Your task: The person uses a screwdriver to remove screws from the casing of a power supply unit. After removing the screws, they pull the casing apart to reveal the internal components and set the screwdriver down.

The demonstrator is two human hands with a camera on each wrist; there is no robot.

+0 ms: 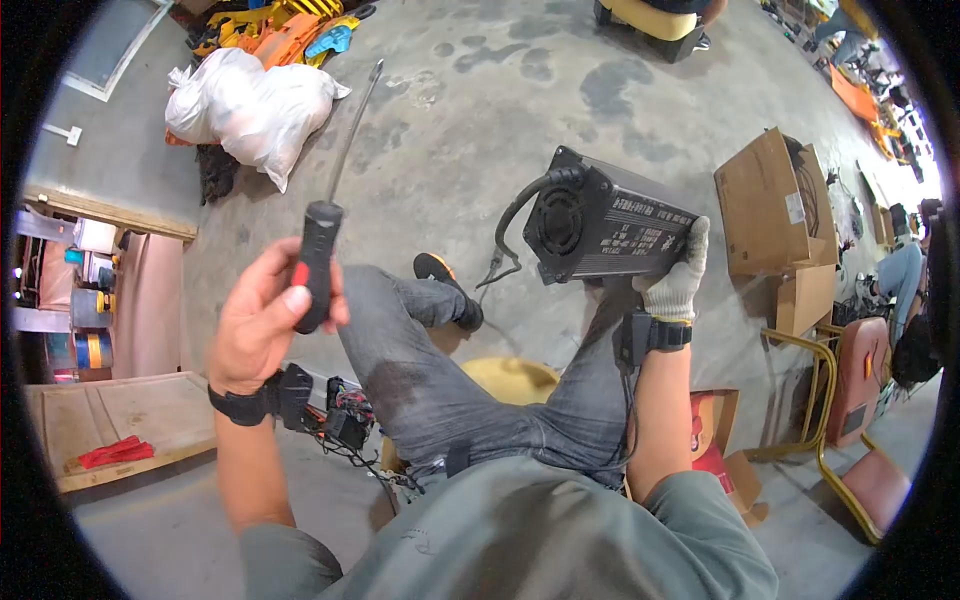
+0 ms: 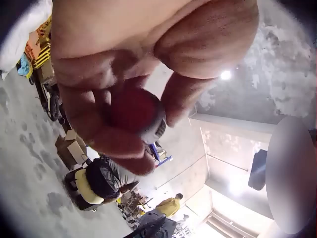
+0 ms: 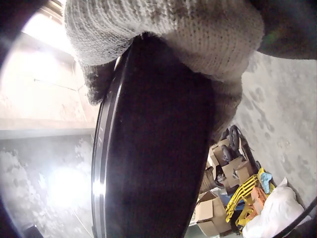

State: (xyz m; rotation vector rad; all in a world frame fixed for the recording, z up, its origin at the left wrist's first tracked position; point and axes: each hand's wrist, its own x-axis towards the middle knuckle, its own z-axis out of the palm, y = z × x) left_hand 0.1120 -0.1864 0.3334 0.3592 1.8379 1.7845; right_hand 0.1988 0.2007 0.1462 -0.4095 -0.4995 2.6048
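Observation:
My bare left hand [image 1: 262,325] grips a screwdriver [image 1: 319,255] by its black and red handle, the long metal shaft pointing up and away. In the left wrist view the handle's red end [image 2: 134,110] shows between thumb and fingers. The gloved right hand [image 1: 682,275] holds a black finned metal power supply box [image 1: 625,222] at its right end, over the right knee. A round fan grille and a thick black cable [image 1: 515,215] are at the box's left end. In the right wrist view the knit glove [image 3: 163,29] wraps the box's dark side [image 3: 158,144].
White sacks [image 1: 255,115] lie on the floor at the upper left by orange and yellow parts. An open cardboard box [image 1: 765,205] stands at the right, near a yellow-framed chair [image 1: 830,400]. A wooden board [image 1: 170,410] with a red cloth [image 1: 115,453] is at the left, beside tangled wires [image 1: 345,415].

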